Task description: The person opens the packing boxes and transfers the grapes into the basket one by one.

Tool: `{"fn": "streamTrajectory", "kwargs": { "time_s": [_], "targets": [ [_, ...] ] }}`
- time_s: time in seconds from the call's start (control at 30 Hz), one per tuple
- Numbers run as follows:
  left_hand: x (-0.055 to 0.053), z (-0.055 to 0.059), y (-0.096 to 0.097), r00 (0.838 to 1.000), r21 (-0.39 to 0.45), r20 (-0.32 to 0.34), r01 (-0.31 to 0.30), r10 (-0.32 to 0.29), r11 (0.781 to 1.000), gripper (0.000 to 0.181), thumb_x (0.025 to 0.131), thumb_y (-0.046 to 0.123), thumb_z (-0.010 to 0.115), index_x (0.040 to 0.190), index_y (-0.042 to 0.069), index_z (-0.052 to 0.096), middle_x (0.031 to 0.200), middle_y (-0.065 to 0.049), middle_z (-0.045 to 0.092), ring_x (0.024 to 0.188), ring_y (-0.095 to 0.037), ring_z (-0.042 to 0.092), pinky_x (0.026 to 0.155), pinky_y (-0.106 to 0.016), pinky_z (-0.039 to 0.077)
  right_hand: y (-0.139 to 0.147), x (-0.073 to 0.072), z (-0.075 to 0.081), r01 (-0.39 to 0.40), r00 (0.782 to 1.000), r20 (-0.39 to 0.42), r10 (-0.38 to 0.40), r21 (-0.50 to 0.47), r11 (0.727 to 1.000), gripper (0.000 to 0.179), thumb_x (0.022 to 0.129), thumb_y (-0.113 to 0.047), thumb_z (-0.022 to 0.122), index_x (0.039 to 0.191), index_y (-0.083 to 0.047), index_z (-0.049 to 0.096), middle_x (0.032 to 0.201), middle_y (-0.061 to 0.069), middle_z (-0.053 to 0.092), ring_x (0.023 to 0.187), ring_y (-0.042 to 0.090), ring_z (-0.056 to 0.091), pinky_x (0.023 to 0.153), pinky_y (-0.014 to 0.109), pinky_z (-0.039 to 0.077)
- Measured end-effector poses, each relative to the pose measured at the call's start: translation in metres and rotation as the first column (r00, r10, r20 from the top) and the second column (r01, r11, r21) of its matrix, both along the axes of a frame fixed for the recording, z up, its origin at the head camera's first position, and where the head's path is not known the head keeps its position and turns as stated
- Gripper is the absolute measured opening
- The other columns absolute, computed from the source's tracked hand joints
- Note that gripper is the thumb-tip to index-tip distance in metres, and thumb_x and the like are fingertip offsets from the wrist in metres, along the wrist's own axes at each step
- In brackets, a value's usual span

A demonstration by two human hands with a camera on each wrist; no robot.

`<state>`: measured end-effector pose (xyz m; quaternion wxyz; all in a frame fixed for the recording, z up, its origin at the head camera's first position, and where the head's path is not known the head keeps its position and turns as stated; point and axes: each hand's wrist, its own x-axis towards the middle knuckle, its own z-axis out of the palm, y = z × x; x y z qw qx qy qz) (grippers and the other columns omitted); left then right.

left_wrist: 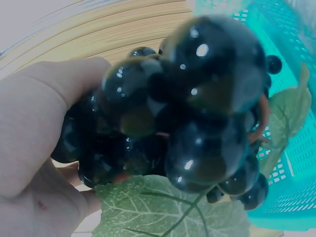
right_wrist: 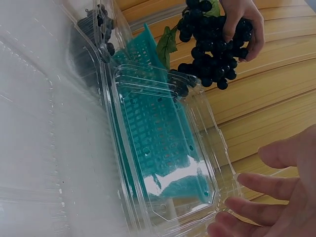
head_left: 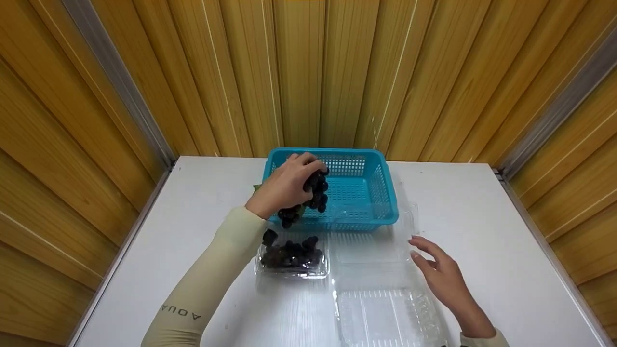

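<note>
My left hand [head_left: 287, 185] gripped the dark grape bunch [head_left: 316, 190], raised near the blue basket's [head_left: 332, 151] left part, forearm [head_left: 207, 277] angled forward, my right hand [head_left: 443, 274] lay with fingers [right_wrist: 269, 185] parted, loosely bent, beside the clear lid [head_left: 373, 248], contact unclear.

Left sleeve [head_left: 207, 279] cut off, leaf [left_wrist: 131, 210] cropped, nearest grape [left_wrist: 217, 69] blurred

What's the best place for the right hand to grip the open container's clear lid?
I'd pinch the lid by its right rim, coming from the right: the lid is tilted up from its base, leaving that thin edge exposed, and the right hand is beside it with thumb and fingers spread. Whether they touch it is unclear.
</note>
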<state>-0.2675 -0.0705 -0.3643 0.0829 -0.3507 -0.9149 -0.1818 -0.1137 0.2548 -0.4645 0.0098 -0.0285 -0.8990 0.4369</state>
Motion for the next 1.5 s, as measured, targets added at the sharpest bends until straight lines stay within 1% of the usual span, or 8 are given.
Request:
{"fn": "streamTrajectory", "kwargs": {
  "time_s": [0.17,0.4,0.6,0.8,1.03,1.23,1.33,1.5],
  "targets": [
    [-0.004,-0.002,0.001,1.0,-0.019,0.027,0.0,0.001,1.0,0.044,0.083,0.006,0.066,0.124,0.019,0.061,0.131,-0.002,0.056,0.121,-0.024,0.049,0.102,-0.041,0.048,0.001,0.001,0.0,0.001,1.0,0.012,-0.001,0.009,1.0,0.041,0.1,-0.028,0.051,0.137,-0.011,0.051,0.143,0.011,0.052,0.138,0.031,0.042,0.102,0.046,0.046],
    [-0.008,-0.006,0.001,0.999,-0.028,0.043,-0.009,0.011,1.0,0.044,0.083,0.006,0.067,0.124,0.02,0.062,0.13,-0.002,0.056,0.12,-0.023,0.049,0.103,-0.041,0.047,0.001,0.003,-0.001,-0.01,1.0,0.018,0.01,-0.001,1.0,0.043,0.1,-0.033,0.05,0.137,-0.011,0.051,0.146,0.01,0.048,0.139,0.031,0.04,0.103,0.048,0.045],
    [-0.012,-0.013,0.001,0.999,-0.028,0.042,0.001,0.001,1.0,0.044,0.083,0.005,0.066,0.124,0.019,0.062,0.129,-0.001,0.057,0.121,-0.023,0.051,0.107,-0.043,0.044,0.001,0.004,0.0,-0.018,1.0,0.008,0.018,-0.001,1.0,0.041,0.101,-0.033,0.05,0.136,-0.012,0.052,0.146,0.01,0.049,0.138,0.031,0.041,0.103,0.048,0.046],
    [-0.017,-0.021,0.0,0.999,-0.007,0.054,-0.004,0.004,1.0,0.042,0.083,0.006,0.066,0.123,0.019,0.062,0.126,-0.002,0.057,0.117,-0.022,0.052,0.111,-0.045,0.039,0.001,0.006,-0.001,-0.03,1.0,0.001,0.03,0.002,1.0,0.04,0.101,-0.031,0.05,0.134,-0.011,0.054,0.146,0.011,0.049,0.137,0.032,0.042,0.101,0.045,0.047],
    [-0.021,-0.029,-0.001,0.997,-0.003,0.078,-0.018,0.018,1.0,0.043,0.083,0.007,0.068,0.123,0.019,0.062,0.125,-0.003,0.057,0.114,-0.022,0.052,0.105,-0.043,0.045,0.002,0.006,-0.003,-0.034,0.999,0.006,0.034,0.006,0.999,0.039,0.1,-0.03,0.05,0.134,-0.011,0.054,0.146,0.01,0.049,0.137,0.032,0.042,0.101,0.045,0.047],
    [-0.024,-0.035,-0.002,0.996,-0.017,0.088,-0.027,0.028,1.0,0.044,0.082,0.007,0.07,0.124,0.018,0.062,0.126,-0.003,0.057,0.116,-0.023,0.051,0.106,-0.044,0.044,0.002,0.007,-0.005,-0.034,0.999,0.012,0.034,0.0,0.999,0.042,0.1,-0.036,0.05,0.134,-0.011,0.054,0.147,0.011,0.048,0.138,0.033,0.042,0.101,0.045,0.047],
    [-0.026,-0.038,-0.004,0.995,-0.025,0.094,-0.032,0.034,0.999,0.044,0.082,0.007,0.07,0.123,0.018,0.062,0.123,-0.003,0.057,0.114,-0.023,0.052,0.11,-0.045,0.04,0.002,0.007,-0.005,-0.034,0.999,0.016,0.034,-0.001,0.999,0.043,0.1,-0.037,0.05,0.134,-0.012,0.054,0.146,0.01,0.048,0.137,0.032,0.042,0.101,0.044,0.047],
    [-0.027,-0.041,-0.004,0.993,-0.041,0.105,-0.042,0.046,0.998,0.045,0.082,0.007,0.071,0.123,0.021,0.061,0.122,-0.003,0.057,0.111,-0.023,0.052,0.107,-0.044,0.044,0.002,0.007,-0.004,-0.032,0.999,0.024,0.032,0.0,0.999,0.04,0.1,-0.034,0.05,0.134,-0.012,0.054,0.146,0.009,0.048,0.137,0.032,0.043,0.101,0.043,0.048]
  ]
}}
